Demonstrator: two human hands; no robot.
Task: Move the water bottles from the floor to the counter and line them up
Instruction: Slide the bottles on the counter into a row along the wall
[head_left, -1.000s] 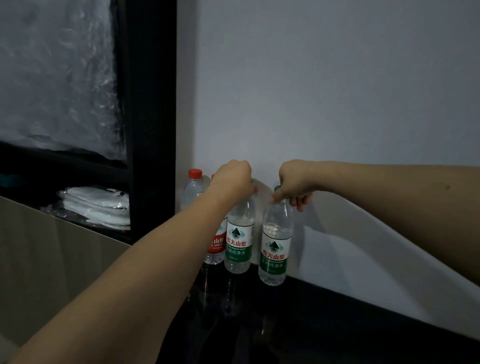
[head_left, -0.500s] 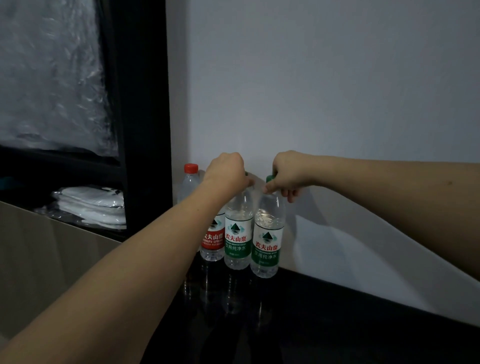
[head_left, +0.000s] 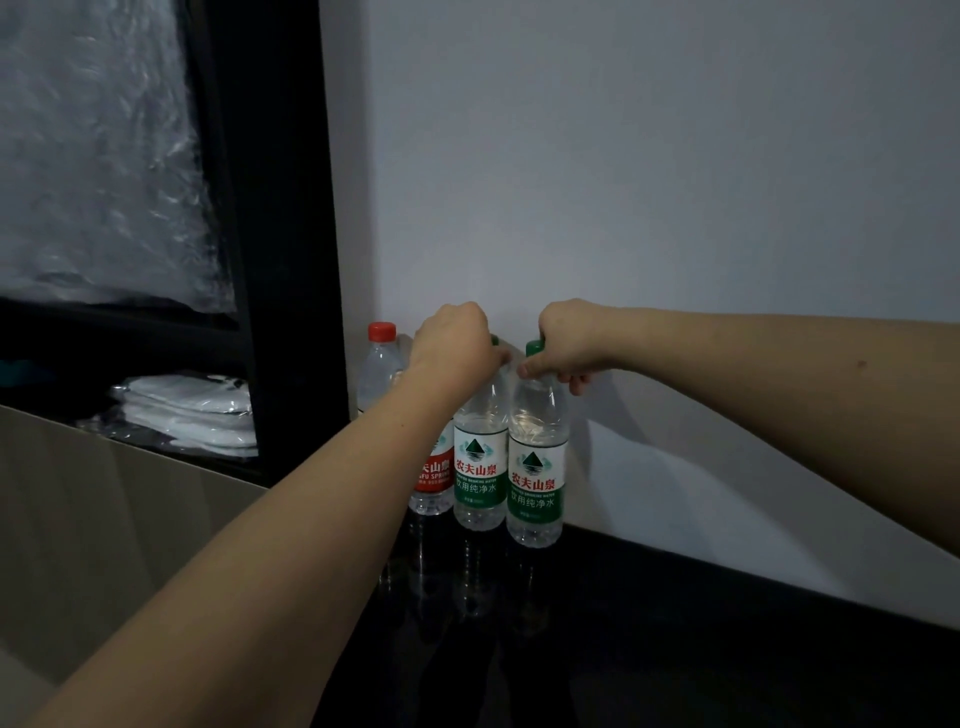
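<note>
Glossy black counter (head_left: 675, 649) in foreground, bottle reflections on it. Four clear plastic bottles upright in a row at the wall. Nearest: green-label bottle with green cap (head_left: 535, 467); right hand (head_left: 566, 340) closed round its neck. Touching it, second green-label bottle (head_left: 480, 467); left hand (head_left: 457, 345) clenched over its top. Next, red-label bottle (head_left: 434, 480), partly hidden by forearm. Farthest, red-capped bottle (head_left: 379, 366). Behind: pale grey wall (head_left: 649, 156).

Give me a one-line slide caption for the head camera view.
Left hand and right hand grip the necks of two green-label bottles standing beside red-label bottles on a dark counter.
</note>
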